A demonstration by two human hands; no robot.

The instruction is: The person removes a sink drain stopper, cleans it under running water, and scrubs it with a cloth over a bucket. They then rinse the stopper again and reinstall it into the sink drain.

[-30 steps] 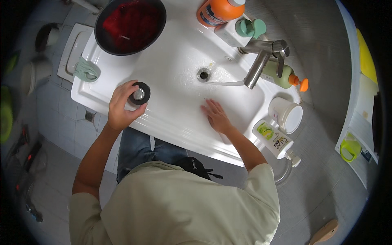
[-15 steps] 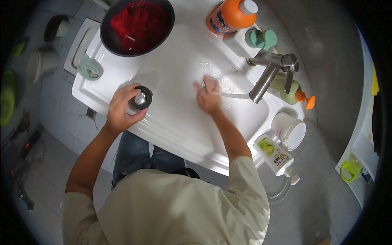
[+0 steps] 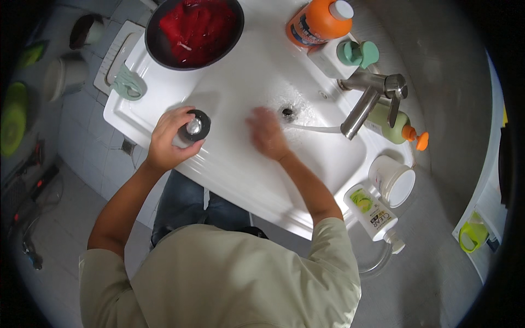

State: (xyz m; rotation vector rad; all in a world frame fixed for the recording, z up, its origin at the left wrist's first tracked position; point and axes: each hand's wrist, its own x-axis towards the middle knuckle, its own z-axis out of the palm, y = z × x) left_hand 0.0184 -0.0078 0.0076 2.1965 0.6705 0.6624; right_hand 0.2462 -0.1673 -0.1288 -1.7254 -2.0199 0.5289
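My left hand is wrapped round a round object with a black ring and a shiny silver middle, held at the near left rim of the white sink. What lies below the ring is mostly covered by my fingers. Over the basin, my right hand is smeared by motion, so its fingers do not show clearly. Just right of it, water runs in a thin stream from the metal faucet and splashes around the dark drain.
A dark basin with red wet cloth stands at the far left. A green cloth hangs on the left rim. Along the right are an orange bottle, pump bottles, a white tub and a white-green bottle.
My right hand has moved left, off the drain and out of the water stream, so the drain now shows. My left hand keeps its hold. The whole view has shifted slightly.
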